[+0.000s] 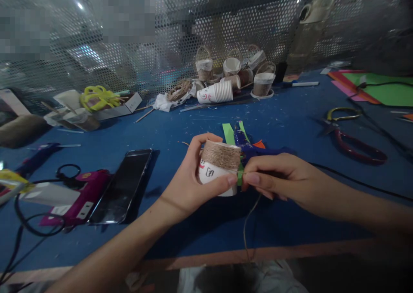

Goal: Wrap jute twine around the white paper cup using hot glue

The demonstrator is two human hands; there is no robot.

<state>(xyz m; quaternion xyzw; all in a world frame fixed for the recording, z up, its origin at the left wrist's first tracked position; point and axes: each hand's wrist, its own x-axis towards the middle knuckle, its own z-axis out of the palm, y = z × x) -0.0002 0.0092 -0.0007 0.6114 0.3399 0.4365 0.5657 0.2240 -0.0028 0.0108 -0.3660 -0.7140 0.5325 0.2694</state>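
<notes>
A white paper cup (213, 174), its wider upper part wound with brown jute twine (222, 154), is gripped by my left hand (193, 177) with the thumb across its side. My right hand (274, 177) pinches the twine close beside the cup. From those fingers a loose length of twine (247, 228) hangs down past the table edge. Just behind the cup lies a blue glue gun (248, 144), partly hidden by the cup and my right hand. Green paper strips (228, 134) and an orange scrap (260, 144) are around it.
Left of my hands lie a smartphone (124, 185) and a magenta power strip (82, 194) with cables. Pliers (346, 134) and coloured paper (380, 86) are on the right. At the back stand stacked paper cups (216, 91) and several small twine baskets (263, 84) before a perforated metal screen.
</notes>
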